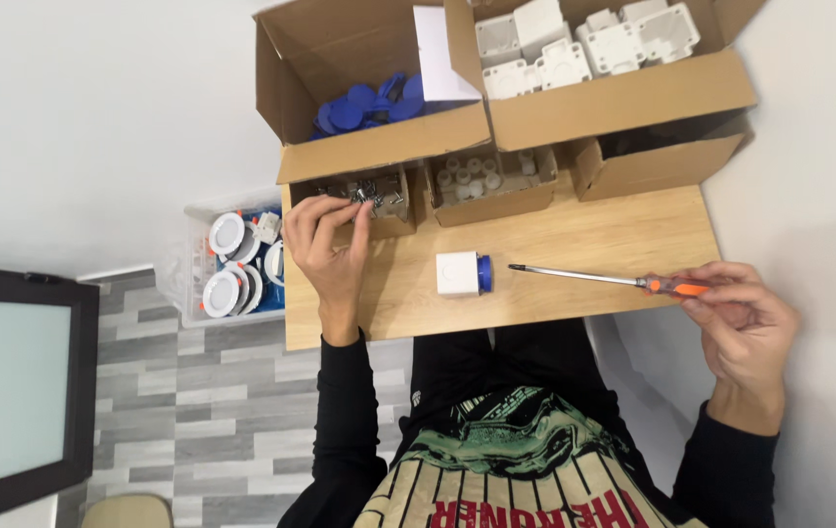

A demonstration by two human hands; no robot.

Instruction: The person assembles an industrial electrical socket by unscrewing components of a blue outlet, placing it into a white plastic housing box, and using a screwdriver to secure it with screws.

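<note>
My left hand reaches into a small cardboard box of metal screws at the table's back left, fingertips pinched among the screws. My right hand grips the orange handle of a long screwdriver, whose shaft points left over the wooden table. Between the hands lies a white square junction box with a blue round cap on its right side, resting on the table near the screwdriver tip.
Behind stand a small box of white plastic fittings, an empty small box, a large carton of blue caps and a large carton of white junction boxes. A clear bin of round white lamps sits on the floor left.
</note>
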